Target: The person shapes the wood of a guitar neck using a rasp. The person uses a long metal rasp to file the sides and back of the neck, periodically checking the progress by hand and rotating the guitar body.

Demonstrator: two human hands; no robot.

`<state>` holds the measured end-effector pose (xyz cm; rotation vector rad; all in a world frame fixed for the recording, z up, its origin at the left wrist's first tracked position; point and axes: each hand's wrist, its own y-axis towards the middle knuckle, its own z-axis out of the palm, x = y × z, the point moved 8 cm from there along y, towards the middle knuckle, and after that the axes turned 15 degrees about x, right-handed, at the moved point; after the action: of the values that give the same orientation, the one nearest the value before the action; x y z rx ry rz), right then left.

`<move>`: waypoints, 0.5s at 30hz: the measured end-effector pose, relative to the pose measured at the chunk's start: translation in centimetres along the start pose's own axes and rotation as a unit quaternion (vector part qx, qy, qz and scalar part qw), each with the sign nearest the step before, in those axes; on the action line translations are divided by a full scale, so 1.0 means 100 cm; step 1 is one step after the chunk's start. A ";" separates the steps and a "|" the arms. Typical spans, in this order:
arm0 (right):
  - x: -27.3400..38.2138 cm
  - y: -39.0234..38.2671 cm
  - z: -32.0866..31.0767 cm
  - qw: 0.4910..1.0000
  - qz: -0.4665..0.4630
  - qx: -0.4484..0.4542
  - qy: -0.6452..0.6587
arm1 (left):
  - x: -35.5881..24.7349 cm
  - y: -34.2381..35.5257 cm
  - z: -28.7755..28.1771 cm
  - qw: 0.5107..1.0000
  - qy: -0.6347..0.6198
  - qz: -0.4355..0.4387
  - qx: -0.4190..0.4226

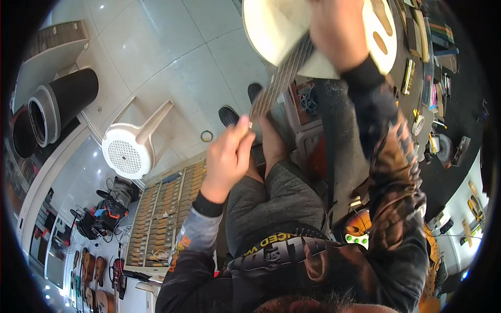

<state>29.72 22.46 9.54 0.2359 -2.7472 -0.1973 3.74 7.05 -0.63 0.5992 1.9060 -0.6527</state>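
A cream-coloured guitar body (271, 28) lies at the top of the view, with dark cutouts at its right side. From it a fretted guitar neck (284, 75) runs down to the left, somewhat smeared. My left hand (228, 159) is closed at the neck's lower end, thumb and fingers touching it; the end itself is mostly hidden. My right hand (339, 34) is over the guitar body, above the neck's upper end. Its fingers are blurred and partly cut off by the upper edge, so what they grip is hidden.
At the right stands a dark workbench (443, 112) with scattered tools and a tape roll (418, 125). A white plastic stool (125, 151) stands left on the tiled floor. Near my left forearm is a rack (167, 208) of many small compartments. A tape ring (206, 136) lies on the floor.
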 end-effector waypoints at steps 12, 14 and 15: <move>-0.001 0.020 -0.005 0.998 -0.042 -0.040 -0.016 | -0.004 0.021 -0.017 0.999 0.005 0.031 -0.028; 0.019 0.012 0.005 1.000 -0.011 -0.004 -0.016 | -0.001 0.002 -0.022 0.999 0.014 0.034 -0.040; 0.019 0.012 0.005 1.000 -0.020 -0.012 -0.019 | -0.001 -0.001 -0.023 0.998 0.017 0.034 -0.043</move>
<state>27.64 23.31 9.95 0.2846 -2.7776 -0.2474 2.20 8.48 0.27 0.6216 1.9256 -0.5169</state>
